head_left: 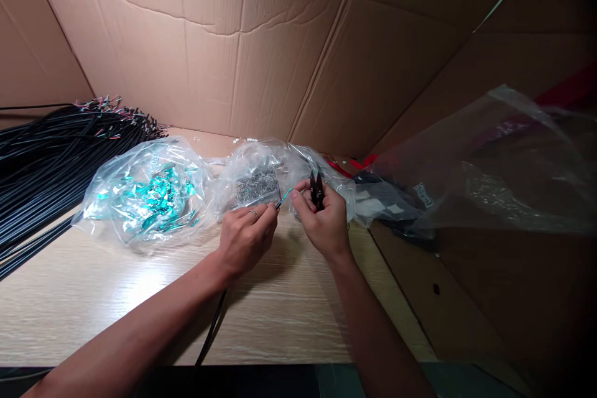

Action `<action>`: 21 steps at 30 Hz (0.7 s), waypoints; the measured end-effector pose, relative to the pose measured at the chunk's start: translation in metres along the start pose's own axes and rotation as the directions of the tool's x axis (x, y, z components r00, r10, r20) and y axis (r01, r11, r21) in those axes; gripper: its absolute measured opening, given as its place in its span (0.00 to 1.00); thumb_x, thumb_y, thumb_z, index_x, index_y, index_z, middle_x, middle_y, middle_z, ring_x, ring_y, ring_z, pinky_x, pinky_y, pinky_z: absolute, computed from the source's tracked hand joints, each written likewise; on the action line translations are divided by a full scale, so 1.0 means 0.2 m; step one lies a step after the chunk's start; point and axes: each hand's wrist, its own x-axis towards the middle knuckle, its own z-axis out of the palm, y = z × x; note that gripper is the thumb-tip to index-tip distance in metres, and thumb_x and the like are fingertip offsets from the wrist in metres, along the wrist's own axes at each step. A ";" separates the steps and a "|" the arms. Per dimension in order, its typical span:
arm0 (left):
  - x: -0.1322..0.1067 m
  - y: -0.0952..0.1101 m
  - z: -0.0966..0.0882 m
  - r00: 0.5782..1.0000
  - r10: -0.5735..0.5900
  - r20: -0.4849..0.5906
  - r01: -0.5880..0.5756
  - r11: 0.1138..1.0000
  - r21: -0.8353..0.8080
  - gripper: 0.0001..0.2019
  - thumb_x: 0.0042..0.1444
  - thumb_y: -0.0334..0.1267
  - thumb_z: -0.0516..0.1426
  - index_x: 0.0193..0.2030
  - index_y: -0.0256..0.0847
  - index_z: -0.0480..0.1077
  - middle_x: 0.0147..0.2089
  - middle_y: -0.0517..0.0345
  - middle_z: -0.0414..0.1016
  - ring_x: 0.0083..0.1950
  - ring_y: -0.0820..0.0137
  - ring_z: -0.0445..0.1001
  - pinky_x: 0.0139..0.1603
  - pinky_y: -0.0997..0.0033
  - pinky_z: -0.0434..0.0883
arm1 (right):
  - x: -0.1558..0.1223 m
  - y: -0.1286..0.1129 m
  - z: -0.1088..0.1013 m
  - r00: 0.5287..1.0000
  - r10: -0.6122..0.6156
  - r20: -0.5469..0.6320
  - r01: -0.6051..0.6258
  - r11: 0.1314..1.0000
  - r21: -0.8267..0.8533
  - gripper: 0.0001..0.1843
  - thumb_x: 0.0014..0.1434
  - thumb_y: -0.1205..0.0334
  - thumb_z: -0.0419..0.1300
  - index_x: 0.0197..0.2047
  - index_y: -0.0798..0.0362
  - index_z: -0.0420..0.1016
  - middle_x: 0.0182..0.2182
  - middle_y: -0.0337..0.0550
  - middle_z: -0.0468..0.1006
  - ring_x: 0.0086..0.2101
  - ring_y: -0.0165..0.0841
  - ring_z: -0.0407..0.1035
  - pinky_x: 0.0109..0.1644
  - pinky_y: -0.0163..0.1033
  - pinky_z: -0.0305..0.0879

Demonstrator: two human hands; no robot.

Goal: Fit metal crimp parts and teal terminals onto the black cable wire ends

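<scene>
My left hand [247,239] pinches the end of a black cable [212,323], which runs down past the near table edge. Thin wires fan from the cable end, one with a blue-green tip [284,198]. My right hand [323,221] grips small black pliers [317,191] upright, just right of that wire tip and not clearly touching it. Behind my hands lie a clear plastic bag of silvery metal terminals [255,188] and a clear bag of teal metallic pieces [149,196]. The pliers' jaws are partly hidden by my fingers.
A large bundle of black cables with stripped, coloured ends [60,161] lies at the left on the light wood table [107,305]. Cardboard sheets [186,43] line the back and right. A large clear plastic bag [494,168] and dark packaging [387,199] sit to the right.
</scene>
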 end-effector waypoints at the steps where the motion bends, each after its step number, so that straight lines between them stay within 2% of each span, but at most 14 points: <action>1: 0.00 0.00 0.00 1.000 -0.004 0.001 0.004 1.000 -0.001 0.14 0.75 0.27 0.58 0.34 0.39 0.70 0.26 0.63 0.67 0.25 0.72 0.63 0.29 0.65 0.60 | 0.00 0.00 0.00 1.000 0.019 0.010 -0.020 0.998 0.052 0.39 0.64 0.34 0.59 0.48 0.70 0.72 0.25 0.39 0.54 0.27 0.04 0.49 0.33 0.14 0.52; 4: 0.00 0.00 0.00 1.000 -0.006 0.001 0.006 1.000 -0.003 0.14 0.75 0.27 0.58 0.34 0.40 0.70 0.26 0.64 0.66 0.26 0.72 0.63 0.29 0.65 0.60 | 0.01 -0.01 -0.01 0.995 0.075 0.062 -0.084 0.985 0.150 0.44 0.60 0.29 0.62 0.50 0.69 0.71 0.25 0.38 0.52 0.27 0.05 0.48 0.32 0.16 0.49; 10: 0.00 0.00 0.00 1.000 0.015 -0.012 -0.015 1.000 0.006 0.13 0.74 0.27 0.58 0.35 0.39 0.70 0.26 0.64 0.67 0.26 0.72 0.63 0.29 0.65 0.60 | 0.02 0.00 0.01 0.986 0.128 0.104 -0.145 0.974 0.172 0.48 0.56 0.25 0.65 0.51 0.68 0.71 0.23 0.38 0.50 0.27 0.05 0.46 0.32 0.18 0.48; 15: -0.01 0.00 0.00 0.999 0.036 -0.017 -0.035 0.999 0.015 0.09 0.73 0.26 0.60 0.39 0.38 0.72 0.27 0.64 0.68 0.26 0.72 0.63 0.29 0.65 0.59 | 0.02 0.01 0.01 0.985 0.136 0.107 -0.153 0.973 0.174 0.49 0.56 0.25 0.65 0.51 0.69 0.70 0.23 0.37 0.51 0.26 0.05 0.46 0.32 0.18 0.47; 21: -0.01 0.00 0.00 0.996 0.092 -0.005 -0.092 0.996 0.008 0.10 0.73 0.24 0.60 0.38 0.36 0.71 0.27 0.63 0.69 0.26 0.73 0.63 0.29 0.65 0.60 | 0.01 -0.01 0.00 0.985 0.141 0.098 -0.155 0.974 0.163 0.46 0.56 0.28 0.65 0.49 0.69 0.69 0.24 0.37 0.51 0.26 0.05 0.48 0.31 0.17 0.48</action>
